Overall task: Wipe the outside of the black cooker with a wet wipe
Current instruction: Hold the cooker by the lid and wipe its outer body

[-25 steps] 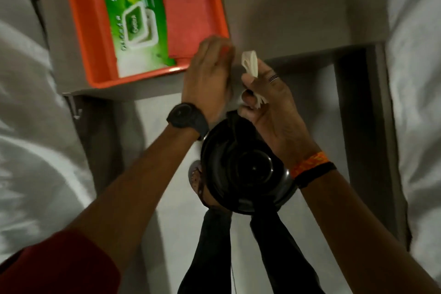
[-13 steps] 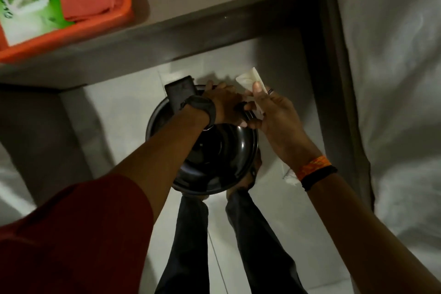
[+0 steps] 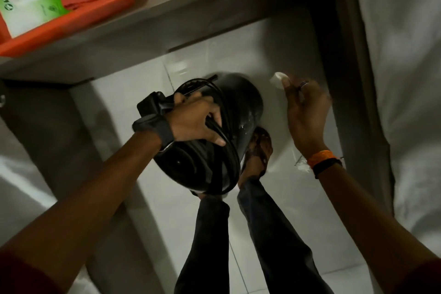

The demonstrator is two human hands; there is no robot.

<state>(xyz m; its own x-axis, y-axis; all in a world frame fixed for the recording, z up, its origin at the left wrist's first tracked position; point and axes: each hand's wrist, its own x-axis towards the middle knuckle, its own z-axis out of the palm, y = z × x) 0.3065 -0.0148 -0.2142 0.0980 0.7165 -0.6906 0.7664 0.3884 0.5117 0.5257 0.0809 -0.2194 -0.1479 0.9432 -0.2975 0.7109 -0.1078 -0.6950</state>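
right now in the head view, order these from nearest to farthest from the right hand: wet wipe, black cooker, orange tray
1. wet wipe: pinched at the fingertips of the right hand, at its upper left.
2. black cooker: just left of that hand, tilted and held by the left hand.
3. orange tray: far off on the shelf, top left corner.

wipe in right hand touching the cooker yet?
Apart. Head view: the wipe in the right hand sits clear of the cooker, pale floor showing between them.
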